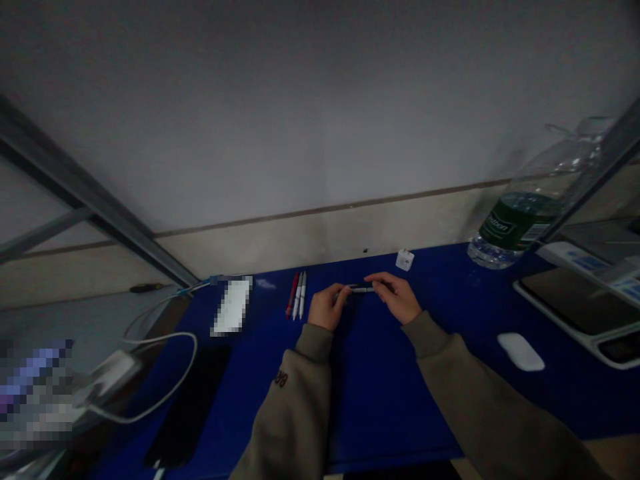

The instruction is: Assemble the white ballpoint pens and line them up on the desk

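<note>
A slim pen (pixel 361 289) lies crosswise between my two hands above the blue tabletop (pixel 373 373). My left hand (pixel 327 306) pinches its left end between thumb and fingers. At the other end, my right hand (pixel 396 295) has thumb and fingers closed around the tip, its index finger stretched along the top. Just left of my left hand, a red pen (pixel 293 295) and two whitish pens (pixel 299 295) lie side by side. A small white charger plug (pixel 405 259) sits beyond my right hand.
A large water bottle (pixel 520 213) stands at the back right. Nearer are a white mouse (pixel 521 351) and a kitchen scale (pixel 580 303). To the left lie a dark phone-like slab (pixel 193 403), a blurred-out white card (pixel 233 305) and a white cable (pixel 193 357). A wall (pixel 320 133) rises behind.
</note>
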`<action>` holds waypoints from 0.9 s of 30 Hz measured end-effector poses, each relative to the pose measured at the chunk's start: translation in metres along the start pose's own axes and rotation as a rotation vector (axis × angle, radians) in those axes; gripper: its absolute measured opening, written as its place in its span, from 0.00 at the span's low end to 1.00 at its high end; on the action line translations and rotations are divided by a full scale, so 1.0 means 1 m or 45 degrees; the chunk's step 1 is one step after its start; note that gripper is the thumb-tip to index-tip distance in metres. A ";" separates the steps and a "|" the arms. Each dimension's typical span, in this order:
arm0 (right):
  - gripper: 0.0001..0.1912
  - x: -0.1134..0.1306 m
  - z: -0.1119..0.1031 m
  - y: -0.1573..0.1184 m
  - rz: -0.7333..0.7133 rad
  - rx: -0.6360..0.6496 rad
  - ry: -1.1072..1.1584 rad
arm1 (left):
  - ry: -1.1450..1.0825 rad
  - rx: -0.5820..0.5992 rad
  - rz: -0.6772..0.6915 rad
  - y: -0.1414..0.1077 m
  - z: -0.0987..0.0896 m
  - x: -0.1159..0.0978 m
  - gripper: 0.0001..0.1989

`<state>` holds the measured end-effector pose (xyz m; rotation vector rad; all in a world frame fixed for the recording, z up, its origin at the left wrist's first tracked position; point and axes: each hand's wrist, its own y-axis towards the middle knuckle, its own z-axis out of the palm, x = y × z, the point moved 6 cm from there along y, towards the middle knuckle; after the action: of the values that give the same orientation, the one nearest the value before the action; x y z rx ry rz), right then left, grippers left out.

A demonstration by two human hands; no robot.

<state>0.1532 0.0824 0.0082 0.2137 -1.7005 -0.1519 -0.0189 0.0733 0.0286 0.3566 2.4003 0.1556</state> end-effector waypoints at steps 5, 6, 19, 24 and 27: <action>0.13 -0.001 0.003 0.000 -0.013 0.052 0.080 | -0.057 0.003 -0.033 0.000 -0.001 0.002 0.22; 0.12 -0.001 0.004 0.000 -0.013 0.061 0.090 | -0.065 -0.001 -0.044 0.000 -0.001 0.003 0.22; 0.12 -0.007 0.000 0.003 0.025 -0.008 0.171 | -0.329 -0.023 -0.062 0.001 0.010 0.008 0.20; 0.10 -0.004 0.001 0.003 -0.016 -0.010 0.159 | -0.292 -0.008 -0.069 0.001 0.010 0.007 0.21; 0.09 -0.001 0.002 0.002 -0.035 0.012 0.148 | -0.302 0.010 -0.067 0.002 0.011 0.008 0.21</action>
<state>0.1516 0.0849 0.0078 0.2483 -1.5835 -0.1495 -0.0170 0.0775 0.0152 0.2977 2.1740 0.0756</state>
